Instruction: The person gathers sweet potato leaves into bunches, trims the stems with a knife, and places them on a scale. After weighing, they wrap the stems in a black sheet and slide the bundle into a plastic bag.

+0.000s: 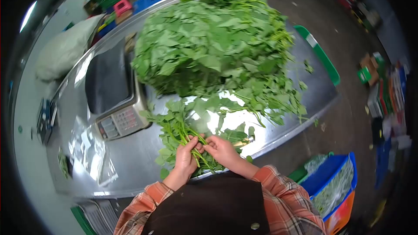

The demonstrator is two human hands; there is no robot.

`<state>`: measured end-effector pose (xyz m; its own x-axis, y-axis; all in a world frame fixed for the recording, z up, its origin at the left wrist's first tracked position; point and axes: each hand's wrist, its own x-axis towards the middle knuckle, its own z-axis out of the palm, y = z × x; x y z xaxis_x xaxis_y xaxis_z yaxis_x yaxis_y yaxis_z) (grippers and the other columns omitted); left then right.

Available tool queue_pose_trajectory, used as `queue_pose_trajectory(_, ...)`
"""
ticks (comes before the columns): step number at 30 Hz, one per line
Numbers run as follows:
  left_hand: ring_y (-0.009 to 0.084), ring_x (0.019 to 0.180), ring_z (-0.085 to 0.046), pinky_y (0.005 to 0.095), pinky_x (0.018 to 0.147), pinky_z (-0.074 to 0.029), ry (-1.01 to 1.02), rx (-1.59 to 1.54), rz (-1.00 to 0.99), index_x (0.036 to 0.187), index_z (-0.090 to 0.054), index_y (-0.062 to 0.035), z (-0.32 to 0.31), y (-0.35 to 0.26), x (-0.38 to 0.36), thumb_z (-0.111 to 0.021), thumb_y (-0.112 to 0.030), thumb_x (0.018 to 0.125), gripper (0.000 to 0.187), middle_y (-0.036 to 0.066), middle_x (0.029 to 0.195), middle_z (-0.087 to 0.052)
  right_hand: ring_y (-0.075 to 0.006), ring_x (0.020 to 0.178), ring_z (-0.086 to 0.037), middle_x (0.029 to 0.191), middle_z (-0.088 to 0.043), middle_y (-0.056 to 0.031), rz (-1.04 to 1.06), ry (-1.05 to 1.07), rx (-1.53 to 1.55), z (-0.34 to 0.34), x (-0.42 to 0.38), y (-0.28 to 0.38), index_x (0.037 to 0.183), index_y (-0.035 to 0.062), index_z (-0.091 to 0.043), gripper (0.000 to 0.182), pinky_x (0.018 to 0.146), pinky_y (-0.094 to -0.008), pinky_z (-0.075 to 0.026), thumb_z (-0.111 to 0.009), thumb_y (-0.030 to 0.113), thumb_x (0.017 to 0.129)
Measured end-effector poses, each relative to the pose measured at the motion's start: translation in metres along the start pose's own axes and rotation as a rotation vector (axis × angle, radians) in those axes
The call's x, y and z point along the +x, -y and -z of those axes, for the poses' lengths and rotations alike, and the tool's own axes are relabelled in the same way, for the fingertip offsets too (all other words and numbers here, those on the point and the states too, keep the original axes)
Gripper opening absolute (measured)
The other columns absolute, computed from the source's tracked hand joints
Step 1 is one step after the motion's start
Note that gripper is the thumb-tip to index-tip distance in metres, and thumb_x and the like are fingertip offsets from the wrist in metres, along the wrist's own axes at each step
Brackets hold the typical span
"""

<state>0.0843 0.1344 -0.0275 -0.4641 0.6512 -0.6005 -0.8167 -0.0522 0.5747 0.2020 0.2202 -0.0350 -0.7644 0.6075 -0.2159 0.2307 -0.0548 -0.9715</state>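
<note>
Two bare hands meet over the near edge of the metal bench in the head view, working at a small bunch of leafy stems. The left hand is closed around the stems, thumb laid over them and fingers curled beneath. The right hand is nearly closed, thumb and fingertips drawn together at the right side of the bunch; whether it pinches a stem, I cannot tell. The bunch slants, leaves toward the far left and cut ends toward the near right, with loose leaves beneath and beside it.

At the far side stands a large heap of the same greens, spilling toward the right. To the left are a scale with a dark pan and some clear plastic bags lying flat.

The bunch looks light and limp at the leaf end, firmer along the stems. The leaves would probably bruise or tear under a squeeze (the stems seem juicy enough to snap, too, if bent hard). The best hold seems to be low on the bare stems, with a gentle, even grip; damp stems could slide past one another if held loosely.
</note>
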Motion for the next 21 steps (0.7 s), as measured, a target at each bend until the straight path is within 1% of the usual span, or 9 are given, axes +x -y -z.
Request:
queue_pose_trajectory(3, 0.0107, 0.064, -0.047, 0.0255, 0.059, -0.041, 0.034, -0.063, 0.063, 0.084, -0.05, -0.0081, 0.013, -0.003, -0.001, -0.06, -0.006, 0.085, 0.01, 0.012, 0.097, -0.061, -0.0091, 0.058, -0.051, 0.075, -0.054, -0.0055, 0.16, -0.016, -0.132, -0.008, 0.005, -0.013, 0.088, 0.001, -0.057, 0.012, 0.054, -0.0246, -0.042, -0.062, 0.011, 0.083)
queue_pose_trajectory(4, 0.0104, 0.063, -0.047, 0.0254, 0.059, -0.04, 0.055, -0.072, 0.083, 0.083, -0.051, -0.0079, 0.015, -0.005, -0.001, -0.06, -0.007, 0.085, 0.009, 0.012, 0.096, -0.061, -0.0078, 0.058, -0.048, 0.076, -0.054, -0.0041, 0.191, 0.007, -0.182, -0.007, 0.006, -0.009, 0.086, 0.0012, -0.056, 0.012, 0.055, -0.0233, -0.041, -0.062, 0.011, 0.083)
queue_pose_trajectory(7, 0.0102, 0.061, -0.045, 0.0257, 0.057, -0.039, 0.033, 0.029, 0.063, 0.084, -0.053, -0.0071, 0.007, -0.013, -0.01, -0.061, -0.009, 0.085, 0.008, 0.01, 0.091, -0.061, -0.0069, 0.058, -0.046, 0.077, -0.054, -0.0023, 0.23, 0.046, -0.069, -0.011, 0.011, -0.02, 0.085, 0.0019, -0.055, 0.011, 0.056, -0.022, -0.04, -0.062, 0.01, 0.084)
queue_pose_trajectory(10, 0.0103, 0.059, -0.043, 0.0255, 0.055, -0.037, -0.006, 0.039, -0.073, 0.087, -0.055, -0.0051, 0.005, -0.009, -0.008, -0.06, -0.012, 0.086, 0.008, 0.008, 0.086, -0.06, -0.0064, 0.061, -0.047, 0.079, -0.054, -0.0025, -0.006, -0.075, 0.385, -0.013, 0.015, -0.018, 0.085, 0.0025, -0.053, 0.01, 0.058, -0.0215, -0.04, -0.059, 0.01, 0.087)
queue_pose_trajectory(14, 0.0098, 0.056, -0.041, 0.0248, 0.052, -0.035, -0.069, -0.198, -0.132, 0.098, -0.055, -0.0052, 0.028, -0.007, 0.004, -0.056, -0.017, 0.089, 0.015, 0.006, 0.088, -0.059, -0.0071, 0.07, -0.051, 0.079, -0.06, -0.0015, 0.068, -0.374, 0.578, 0.008, 0.033, -0.012, 0.087, 0.0031, -0.056, 0.017, 0.069, -0.0233, -0.042, -0.054, 0.019, 0.091)
queue_pose_trajectory(15, 0.0096, 0.056, -0.041, 0.0246, 0.051, -0.035, -0.016, -0.175, -0.128, 0.098, -0.055, -0.0055, 0.034, -0.013, 0.003, -0.056, -0.017, 0.089, 0.015, 0.006, 0.09, -0.059, -0.0081, 0.072, -0.053, 0.084, -0.062, -0.0032, 0.095, -0.256, 0.645, 0.023, 0.04, -0.011, 0.088, 0.003, -0.057, 0.018, 0.071, -0.0237, -0.043, -0.053, 0.02, 0.092)
queue_pose_trajectory(17, 0.0092, 0.056, -0.041, 0.0241, 0.05, -0.034, 0.093, -0.124, -0.117, 0.1, -0.054, -0.0062, 0.041, -0.023, -0.002, -0.055, -0.017, 0.09, 0.015, 0.007, 0.092, -0.059, -0.01, 0.077, -0.055, 0.088, -0.062, -0.0049, -0.137, 0.232, 0.308, 0.046, 0.037, -0.018, 0.09, 0.002, -0.058, 0.019, 0.073, -0.0244, -0.045, -0.052, 0.02, 0.092)
queue_pose_trajectory(20, 0.0099, 0.059, -0.046, 0.024, 0.051, -0.039, 0.177, 0.055, -0.157, 0.101, -0.053, -0.0053, 0.034, -0.03, -0.007, -0.053, -0.017, 0.091, 0.016, 0.009, 0.097, -0.06, -0.0148, 0.081, -0.058, 0.093, -0.062, -0.0115, -0.438, 0.521, 0.309, 0.036, 0.029, -0.004, 0.084, 0.0031, -0.056, 0.017, 0.075, -0.0271, -0.046, -0.056, 0.019, 0.09)
queue_pose_trajectory(21, 0.0103, 0.061, -0.048, 0.0243, 0.052, -0.041, 0.201, 0.113, -0.17, 0.101, -0.053, -0.0052, 0.029, -0.029, -0.007, -0.053, -0.017, 0.091, 0.016, 0.01, 0.098, -0.06, -0.0158, 0.084, -0.058, 0.094, -0.062, -0.0115, -0.401, 0.471, 0.393, 0.03, 0.026, -0.005, 0.085, 0.0027, -0.056, 0.018, 0.077, -0.0284, -0.046, -0.055, 0.019, 0.091)
